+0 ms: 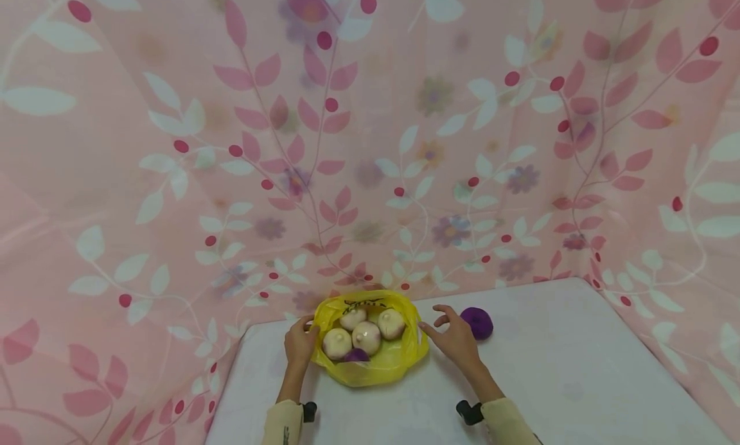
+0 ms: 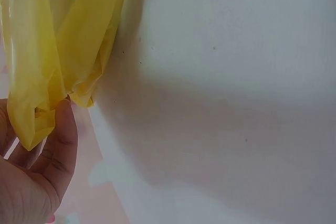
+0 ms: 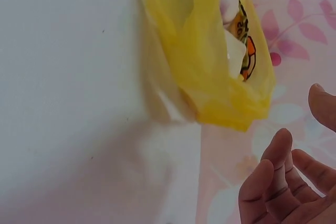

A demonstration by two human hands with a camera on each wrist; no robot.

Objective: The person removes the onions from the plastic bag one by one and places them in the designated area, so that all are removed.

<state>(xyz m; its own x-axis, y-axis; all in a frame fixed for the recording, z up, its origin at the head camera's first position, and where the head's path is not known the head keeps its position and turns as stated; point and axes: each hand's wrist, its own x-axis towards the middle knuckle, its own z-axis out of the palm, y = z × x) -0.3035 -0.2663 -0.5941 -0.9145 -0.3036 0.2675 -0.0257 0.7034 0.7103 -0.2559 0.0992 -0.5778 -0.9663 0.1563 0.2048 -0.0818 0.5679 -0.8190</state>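
Note:
A yellow plastic bag (image 1: 370,374) stands with its mouth wide on the white table. Inside lie several round, cream-white vegetables (image 1: 367,338) that look like turnips, some tinged purple, and a dark purple piece (image 1: 356,355) partly hidden by the front of the bag. My left hand (image 1: 299,342) holds the bag's left edge, and the left wrist view shows yellow plastic (image 2: 34,124) between its thumb and fingers. At the bag's right edge is my right hand (image 1: 457,340), its fingers spread and holding nothing; the right wrist view shows a gap between its fingertips (image 3: 278,142) and the bag.
On the white table (image 1: 555,368), a round purple vegetable (image 1: 477,323) with a dimpled top sits just beyond the right hand. A pink floral cloth (image 1: 370,143) hangs behind the table and along its sides. The bag stands near the table's back edge.

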